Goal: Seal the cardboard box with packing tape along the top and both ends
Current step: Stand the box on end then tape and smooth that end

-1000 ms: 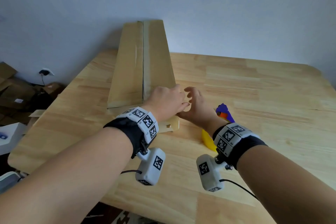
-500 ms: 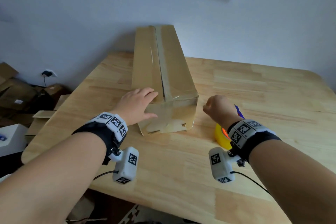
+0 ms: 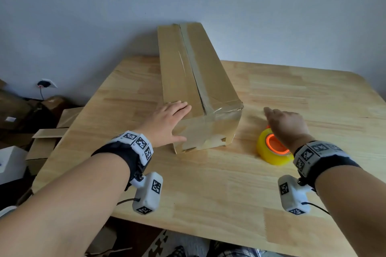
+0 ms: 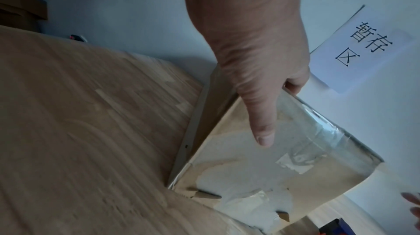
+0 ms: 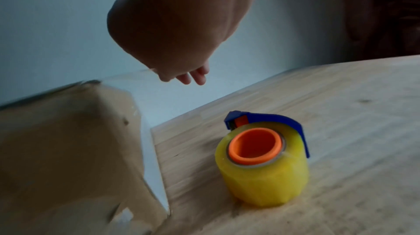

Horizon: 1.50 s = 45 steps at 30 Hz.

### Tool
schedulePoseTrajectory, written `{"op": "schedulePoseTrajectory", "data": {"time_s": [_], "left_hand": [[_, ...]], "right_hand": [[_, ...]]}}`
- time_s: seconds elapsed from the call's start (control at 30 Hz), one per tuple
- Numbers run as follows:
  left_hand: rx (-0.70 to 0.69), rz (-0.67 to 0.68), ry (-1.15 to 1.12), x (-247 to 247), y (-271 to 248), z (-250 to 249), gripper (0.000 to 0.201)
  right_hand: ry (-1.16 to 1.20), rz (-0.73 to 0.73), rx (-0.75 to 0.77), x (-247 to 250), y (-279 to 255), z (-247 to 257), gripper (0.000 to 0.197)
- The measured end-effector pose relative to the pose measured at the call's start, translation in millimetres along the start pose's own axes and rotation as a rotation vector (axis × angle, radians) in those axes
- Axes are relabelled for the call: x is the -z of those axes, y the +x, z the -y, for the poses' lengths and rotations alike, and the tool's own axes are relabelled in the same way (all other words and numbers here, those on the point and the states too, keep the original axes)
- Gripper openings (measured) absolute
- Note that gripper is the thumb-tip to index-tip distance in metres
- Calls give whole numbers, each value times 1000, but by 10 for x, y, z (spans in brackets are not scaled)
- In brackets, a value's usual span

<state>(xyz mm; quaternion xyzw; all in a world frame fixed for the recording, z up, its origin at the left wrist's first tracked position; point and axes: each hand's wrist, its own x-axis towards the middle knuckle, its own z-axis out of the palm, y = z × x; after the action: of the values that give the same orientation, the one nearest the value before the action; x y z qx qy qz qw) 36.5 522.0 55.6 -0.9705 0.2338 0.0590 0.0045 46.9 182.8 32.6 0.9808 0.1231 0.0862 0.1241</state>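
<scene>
Both hands outstretched; fingers relaxed

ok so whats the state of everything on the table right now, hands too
cardboard box: lying flat, flaps closed, tape along the top seam and over the near end
tape roll: standing on the table in its blue dispenser, right of the box, not held
left hand: fingers straight on the box's near top corner, thumb on the end face
right hand: above the tape roll, holding nothing
table: bears the box and roll
</scene>
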Motion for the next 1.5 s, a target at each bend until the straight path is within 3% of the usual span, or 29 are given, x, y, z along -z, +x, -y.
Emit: {"op": "schedulePoseTrajectory", "data": {"time_s": [0.07, 0.1, 0.17, 0.23, 0.33, 0.53, 0.6, 0.67, 0.83, 1.03, 1.3, 1.37, 1.5], "left_hand": [[-7, -2, -8, 24, -10, -15, 88], [-9, -4, -11, 38, -10, -22, 88], [-15, 14, -41, 69, -12, -23, 92], [-24, 61, -102, 111, -23, 20, 98], [-35, 115, -151, 186, -84, 152, 105], [-70, 67, -217, 41, -278, 489, 105], [-70, 68, -242, 21, -316, 512, 95], [-81, 55, -249, 5, -320, 514, 79], [-104, -152, -274, -42, -235, 465, 49], [-89, -269, -231, -66, -168, 385, 41], [84, -396, -172, -182, -122, 137, 33], [62, -374, -187, -168, -137, 160, 38], [-131, -415, -154, -180, -212, 320, 39]], "right_hand": [[-6, 171, -85, 48, -90, -75, 31], [13, 176, -116, 62, -126, -92, 33], [105, 111, -178, 106, -165, -30, 37], [244, -60, -178, 192, -120, 154, 40], [340, -393, -21, 420, 61, 537, 33], [180, -271, 390, 550, 282, 1506, 64], [187, -312, 406, 525, 321, 1698, 55], [235, -424, 397, 480, 377, 1766, 26], [282, -505, 440, 398, 416, 1706, 3], [396, -566, 413, 471, 465, 1731, 23], [443, -501, 393, 484, 398, 1732, 24], [461, -495, 387, 488, 394, 1725, 25], [460, -512, 389, 488, 377, 1724, 26]]}}
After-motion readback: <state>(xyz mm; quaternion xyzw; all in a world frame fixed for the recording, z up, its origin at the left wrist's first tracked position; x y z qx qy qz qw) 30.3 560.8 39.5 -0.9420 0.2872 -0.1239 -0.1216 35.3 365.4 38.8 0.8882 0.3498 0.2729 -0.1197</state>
